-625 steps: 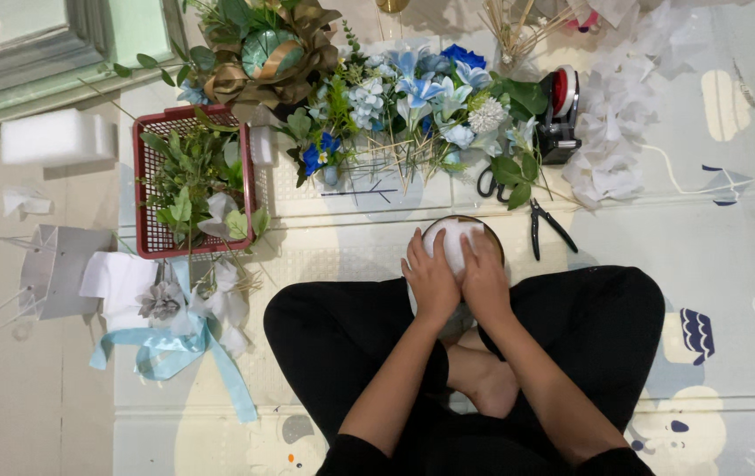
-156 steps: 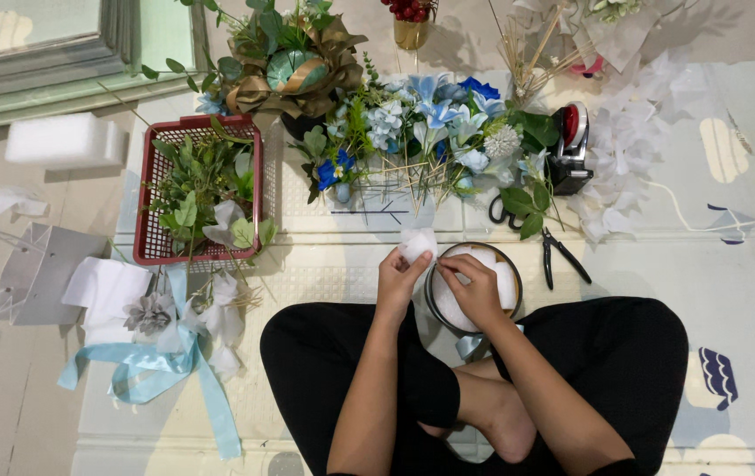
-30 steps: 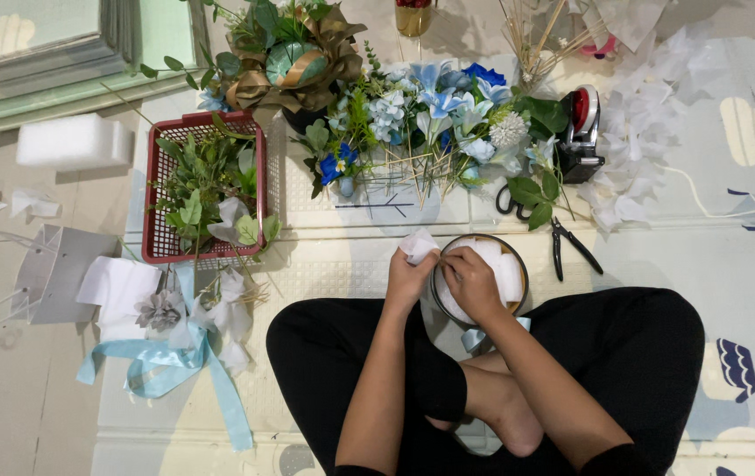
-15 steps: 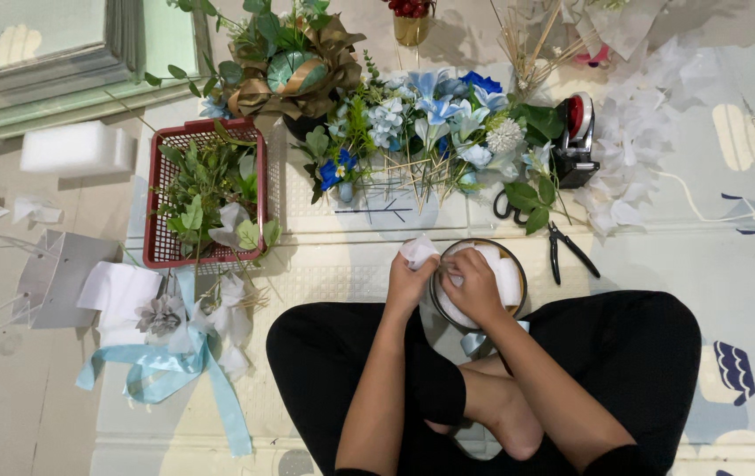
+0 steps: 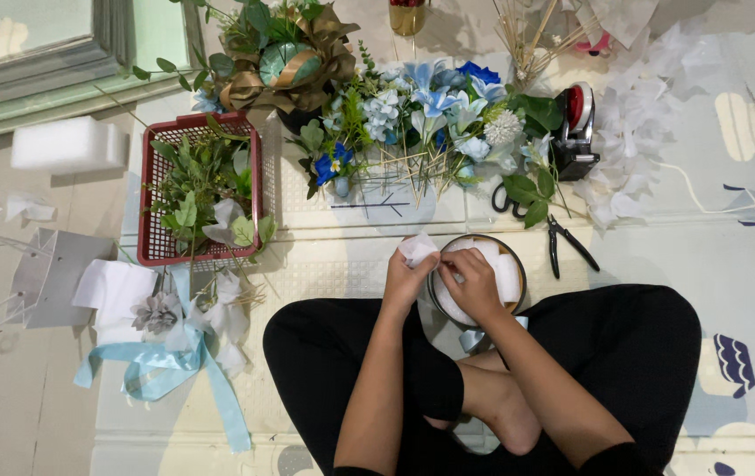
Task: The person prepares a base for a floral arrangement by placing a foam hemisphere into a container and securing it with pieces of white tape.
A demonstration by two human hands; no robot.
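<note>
I sit cross-legged on a floor mat with a round brown pot (image 5: 515, 266) in front of my knees, packed with white foam (image 5: 508, 275). My left hand (image 5: 407, 283) pinches a small white foam scrap (image 5: 418, 248) just left of the pot's rim. My right hand (image 5: 473, 284) rests over the left half of the pot, fingertips meeting the same scrap. Both hands touch each other at the rim.
Blue and white artificial flowers on sticks (image 5: 435, 123) lie beyond the pot. Black pliers (image 5: 566, 242), scissors (image 5: 505, 201) and a tape dispenser (image 5: 577, 129) are to the right. A red basket of leaves (image 5: 199, 189), light blue ribbon (image 5: 162, 370) and a white foam block (image 5: 67, 145) lie left.
Since a second ago my hands have stayed at the pot's left rim, working the white scrap; only the view shifted slightly.
</note>
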